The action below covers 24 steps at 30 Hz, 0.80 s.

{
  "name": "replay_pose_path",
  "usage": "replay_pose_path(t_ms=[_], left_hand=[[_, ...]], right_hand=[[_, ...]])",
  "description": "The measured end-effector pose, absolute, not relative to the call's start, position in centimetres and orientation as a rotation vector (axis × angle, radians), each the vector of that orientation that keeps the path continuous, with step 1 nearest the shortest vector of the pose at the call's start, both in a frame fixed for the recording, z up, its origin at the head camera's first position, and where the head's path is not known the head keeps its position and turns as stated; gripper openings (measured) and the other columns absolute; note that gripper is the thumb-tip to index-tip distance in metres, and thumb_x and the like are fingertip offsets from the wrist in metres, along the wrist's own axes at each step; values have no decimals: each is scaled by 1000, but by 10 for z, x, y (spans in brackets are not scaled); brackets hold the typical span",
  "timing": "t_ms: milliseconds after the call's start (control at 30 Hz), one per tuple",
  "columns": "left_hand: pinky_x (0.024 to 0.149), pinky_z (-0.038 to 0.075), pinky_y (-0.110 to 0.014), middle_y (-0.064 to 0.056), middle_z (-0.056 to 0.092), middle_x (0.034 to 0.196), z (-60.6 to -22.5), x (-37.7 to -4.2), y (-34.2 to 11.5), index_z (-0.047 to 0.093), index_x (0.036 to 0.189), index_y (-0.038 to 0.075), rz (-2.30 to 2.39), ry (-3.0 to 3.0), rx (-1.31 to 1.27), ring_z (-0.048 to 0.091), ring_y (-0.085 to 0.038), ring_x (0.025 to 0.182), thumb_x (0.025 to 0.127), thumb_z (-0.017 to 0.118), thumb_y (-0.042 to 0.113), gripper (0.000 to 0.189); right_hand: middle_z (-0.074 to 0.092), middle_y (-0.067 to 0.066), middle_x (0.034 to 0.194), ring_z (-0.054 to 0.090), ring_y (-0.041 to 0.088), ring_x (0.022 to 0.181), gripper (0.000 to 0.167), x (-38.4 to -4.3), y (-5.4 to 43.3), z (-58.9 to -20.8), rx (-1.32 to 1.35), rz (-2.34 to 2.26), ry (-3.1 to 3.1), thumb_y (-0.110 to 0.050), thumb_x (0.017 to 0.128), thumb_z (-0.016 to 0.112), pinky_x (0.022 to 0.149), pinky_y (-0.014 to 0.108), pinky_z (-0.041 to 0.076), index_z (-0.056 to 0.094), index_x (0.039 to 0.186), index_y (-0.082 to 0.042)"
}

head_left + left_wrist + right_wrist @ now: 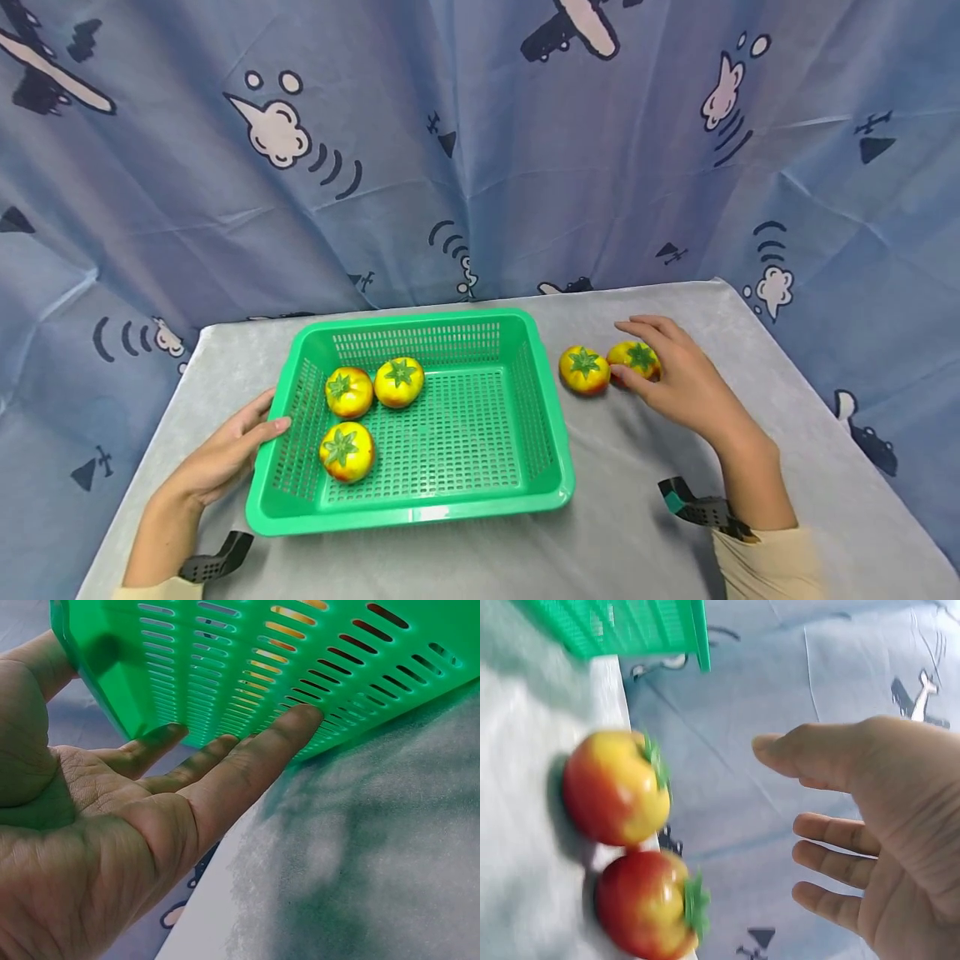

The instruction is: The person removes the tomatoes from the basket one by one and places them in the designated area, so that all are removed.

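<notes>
A green perforated plastic basket (420,507) sits on the table with three yellow-and-red toy tomatoes with green leafy tops in its left part, among them one tomato (347,452) near the front. My left hand (225,450) holds the basket's left side, thumb over the rim and fingers (259,761) along the slotted outer wall. To the basket's right lie two more tomatoes side by side, the nearer one (584,371) and the farther one (634,360). Over the farther one hovers my right hand (686,375), thumb and fingers spread, a gap between it and both tomatoes in the right wrist view.
A pale grey cloth covers the table (630,517). Behind and beside it hangs a blue curtain (465,150) printed with planes and clouds. A dark strap-like device (705,508) is on the right wrist, and another (217,562) on the left.
</notes>
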<state>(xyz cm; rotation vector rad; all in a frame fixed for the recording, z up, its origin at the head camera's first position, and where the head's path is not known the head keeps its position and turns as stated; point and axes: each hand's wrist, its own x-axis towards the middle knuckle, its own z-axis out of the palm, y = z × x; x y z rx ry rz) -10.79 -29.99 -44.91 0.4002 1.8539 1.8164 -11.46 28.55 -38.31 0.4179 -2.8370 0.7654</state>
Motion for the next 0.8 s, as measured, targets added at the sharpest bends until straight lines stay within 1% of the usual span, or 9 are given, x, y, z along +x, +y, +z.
replay_pose_path(t_ms=[233, 533, 800], left_hand=[[92, 66, -41, 9, 61, 140, -449, -109, -298, -9, 166, -5, 1828, 1889, 386, 74, -20, 115, 114, 40, 13, 73], [93, 65, -39, 12, 58, 142, -448, -106, -302, -10, 167, -4, 1807, 1897, 363, 73, -18, 118, 114, 41, 14, 75], [94, 65, -39, 12, 56, 143, -449, -107, -298, -9, 167, -2, 1805, 1899, 346, 73, -18, 119, 114, 42, 15, 75]], right_hand=[[51, 21, 154, 49, 44, 142, 57, -119, 257, -363, 565, 751, -2811, -14, 95, 79, 113, 70, 44, 60, 148, -7], [50, 18, 157, 50, 41, 145, 56, -117, 232, -351, 697, 726, -2845, -23, 101, 73, 113, 68, 47, 55, 153, -12], [52, 11, 157, 52, 33, 144, 58, -119, 210, -344, 852, 763, -2823, -28, 102, 72, 114, 57, 51, 54, 155, -13]])
